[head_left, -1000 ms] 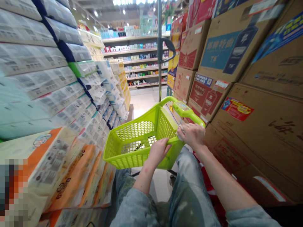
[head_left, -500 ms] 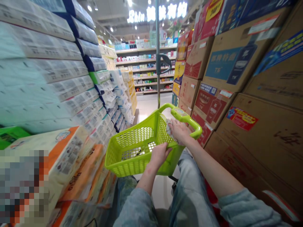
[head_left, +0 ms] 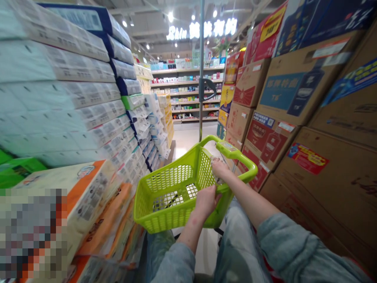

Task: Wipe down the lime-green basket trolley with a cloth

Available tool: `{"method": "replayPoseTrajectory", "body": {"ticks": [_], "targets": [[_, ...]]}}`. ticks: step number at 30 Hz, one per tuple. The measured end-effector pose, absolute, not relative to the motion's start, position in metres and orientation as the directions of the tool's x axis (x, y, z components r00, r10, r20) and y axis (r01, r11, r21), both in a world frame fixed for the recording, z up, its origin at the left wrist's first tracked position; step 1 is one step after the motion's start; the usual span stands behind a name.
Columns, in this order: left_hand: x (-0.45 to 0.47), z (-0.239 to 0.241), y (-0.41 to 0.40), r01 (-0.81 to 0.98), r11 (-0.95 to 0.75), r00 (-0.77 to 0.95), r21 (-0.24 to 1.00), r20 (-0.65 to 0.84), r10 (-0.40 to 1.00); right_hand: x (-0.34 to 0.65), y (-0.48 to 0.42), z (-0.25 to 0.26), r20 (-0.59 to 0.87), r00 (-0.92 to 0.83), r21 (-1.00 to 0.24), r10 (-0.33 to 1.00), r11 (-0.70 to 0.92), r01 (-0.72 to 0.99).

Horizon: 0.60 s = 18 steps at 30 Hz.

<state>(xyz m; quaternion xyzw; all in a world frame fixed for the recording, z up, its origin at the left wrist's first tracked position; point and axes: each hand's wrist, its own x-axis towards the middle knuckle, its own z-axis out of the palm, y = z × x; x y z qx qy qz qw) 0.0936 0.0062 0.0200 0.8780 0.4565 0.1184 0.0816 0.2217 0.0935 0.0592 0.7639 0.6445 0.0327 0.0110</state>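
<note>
Both hands at green basket

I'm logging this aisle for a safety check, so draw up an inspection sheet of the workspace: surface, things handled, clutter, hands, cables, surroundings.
Surface: pale floor, visible beyond the basket.
Things handled: green basket with a looped handle; whitish wad, cloth or paper unclear.
Clutter: orange-and-cream packs piled close on the left.
Hands: left hand grips the basket's near rim; right hand holds the wad at the end panel below the handle.
Cables: nothing seen.
Surroundings: wrapped white packs stacked left, cartons right, grey pole and stocked shelves ahead.
</note>
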Motion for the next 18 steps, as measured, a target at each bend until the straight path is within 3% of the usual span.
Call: {"method": "replayPoseTrajectory", "body": {"ticks": [11,18], "targets": [[0.077,0.017,0.039,0.584,-0.735,0.738,0.345,0.151,0.657,0.22,0.147,0.06,0.021,0.119,0.049,0.993,-0.12,0.992],[0.079,0.016,0.042,0.575,-0.725,0.736,0.378,0.147,0.661,0.224,0.179,0.055,0.025,0.059,0.011,0.998,-0.059,0.998]]}}
